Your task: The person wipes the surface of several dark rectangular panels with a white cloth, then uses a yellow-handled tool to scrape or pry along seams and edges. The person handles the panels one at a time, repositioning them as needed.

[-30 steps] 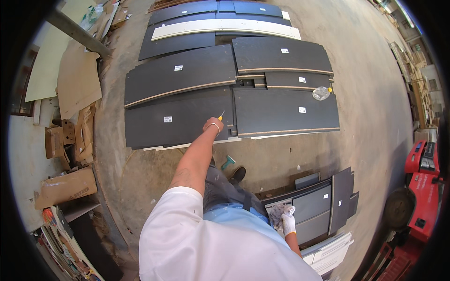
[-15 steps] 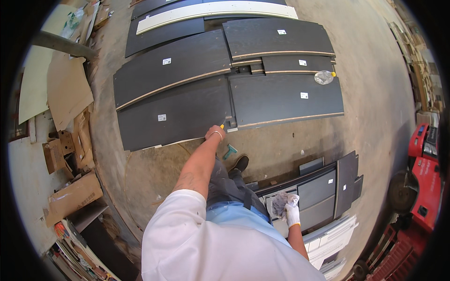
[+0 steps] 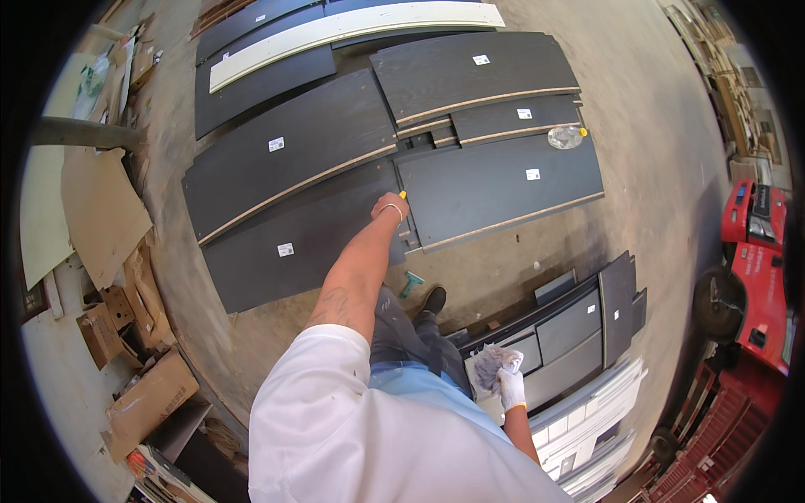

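My left hand (image 3: 390, 205), bare with a band at the wrist, is closed on a small yellow-ended tool (image 3: 403, 194); its exact kind is too small to tell. The hand is over the right end of a dark panel (image 3: 335, 220) with a white label. Beside it on the right lies another dark panel (image 3: 495, 189). My right hand (image 3: 511, 390), in a white glove, is closed on a crumpled greyish rag (image 3: 495, 369), held over a low stack of grey boards (image 3: 566, 335) at my right side.
A clear bottle (image 3: 565, 138) with a yellow cap lies on the right panels. A teal-headed tool (image 3: 411, 283) is on the floor by my shoe (image 3: 433, 300). Farther away a long white board (image 3: 360, 27) lies over dark panels. Cardboard (image 3: 155, 402) stands left, a red vehicle (image 3: 755, 310) right.
My left hand has moved away from me, from the panel's near edge farther along its right end. My right hand still holds the rag over the stack. The whole view has turned slightly.
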Motion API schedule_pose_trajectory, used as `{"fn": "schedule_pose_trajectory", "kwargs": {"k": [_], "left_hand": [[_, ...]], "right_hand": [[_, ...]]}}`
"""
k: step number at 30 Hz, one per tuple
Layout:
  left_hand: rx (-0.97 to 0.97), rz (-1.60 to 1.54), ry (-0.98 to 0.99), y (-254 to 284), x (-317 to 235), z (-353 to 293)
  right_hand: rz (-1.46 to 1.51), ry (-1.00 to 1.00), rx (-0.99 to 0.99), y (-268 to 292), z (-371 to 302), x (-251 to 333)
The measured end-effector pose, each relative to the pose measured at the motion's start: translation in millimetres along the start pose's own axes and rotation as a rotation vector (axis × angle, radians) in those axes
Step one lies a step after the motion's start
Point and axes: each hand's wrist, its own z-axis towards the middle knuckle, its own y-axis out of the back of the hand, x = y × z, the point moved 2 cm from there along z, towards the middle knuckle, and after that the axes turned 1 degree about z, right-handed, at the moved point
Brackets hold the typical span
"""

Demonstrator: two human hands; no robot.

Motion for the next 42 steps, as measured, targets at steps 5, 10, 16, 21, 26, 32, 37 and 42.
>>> {"fn": "schedule_pose_trajectory", "kwargs": {"k": [5,10,16,21,26,32,37,42], "left_hand": [[0.022,0.022,-0.044,-2,-1,1],[0.072,0.072,-0.032,-38,15,-11],[0.199,0.192,-0.048,-118,55,-55],[0.193,0.136,0.02,-142,61,-73],[0.136,0.12,0.043,-144,47,-83],[0.096,0.155,0.014,-154,37,-80],[0.133,0.103,0.052,-154,35,-62],[0.176,0.113,0.069,-146,37,-53]], "right_hand": [[0.028,0.054,0.014,-13,-6,-2],[-0.1,-0.014,-0.014,1,3,-22],[-0.036,0.034,0.046,31,23,-44],[0.014,0.043,0.053,58,38,-58],[0.022,0.044,0.028,83,55,-71],[-0.046,-0.051,-0.01,114,70,-85],[-0.018,-0.075,0.024,121,71,-76],[-0.034,-0.115,0.041,95,64,-23]]}}
